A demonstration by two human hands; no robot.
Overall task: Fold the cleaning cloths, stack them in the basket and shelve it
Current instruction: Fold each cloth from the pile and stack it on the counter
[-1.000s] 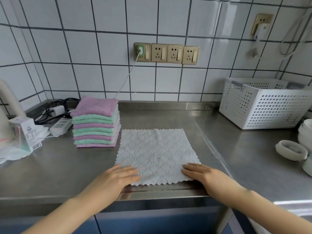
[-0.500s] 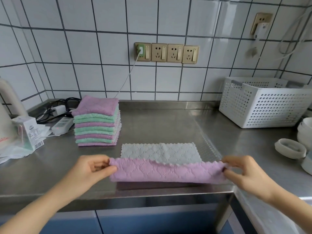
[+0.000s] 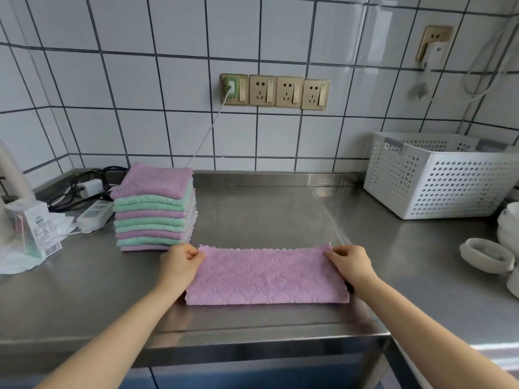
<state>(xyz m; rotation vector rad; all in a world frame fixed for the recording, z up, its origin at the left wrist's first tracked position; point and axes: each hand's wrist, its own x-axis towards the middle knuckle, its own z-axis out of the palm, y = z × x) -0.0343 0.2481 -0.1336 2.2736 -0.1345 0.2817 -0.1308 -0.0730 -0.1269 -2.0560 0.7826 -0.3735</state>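
I stand at a steel counter (image 3: 280, 214) against a white tiled wall. In front of me a pink cleaning cloth (image 3: 266, 276) lies folded in half, a long rectangle near the counter's front edge. My left hand (image 3: 179, 262) pinches its far left corner and my right hand (image 3: 351, 263) pinches its far right corner, fingers curled on the scalloped edge. A thin white line along the far edge suggests the layer below peeks out slightly.

To do this fold well, I judge I should line the top edge up with the one beneath, pull the cloth gently taut between both hands, and press the crease flat before letting go. The next fold, I think, brings one short side over the other.

A stack of folded cloths (image 3: 154, 209), pink and green, sits just behind my left hand. The white perforated basket (image 3: 449, 189) stands well apart at the right, by the wall; I cannot see whether it holds anything.
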